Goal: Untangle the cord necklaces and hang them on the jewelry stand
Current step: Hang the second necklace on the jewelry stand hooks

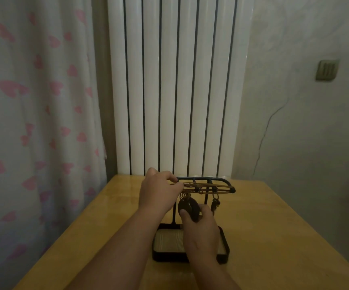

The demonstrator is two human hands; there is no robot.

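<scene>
Tan cord [209,187] already strung along the top bar of the black jewelry stand [203,180], so we're in the hanging step. Left hand [159,193] pinches the cord's left end at the bar; right hand [198,229] has thumb and fingers clamped on the dark oval pendant [188,207] below. A small key charm [215,204] hangs free to the right. Next, probably: seat the cord, ease the pendant down, let go.

Dim room: white ribbed radiator [175,86], heart-print curtain [37,105] (pink on white), wooden table [274,237], cracked wall [307,132].
</scene>
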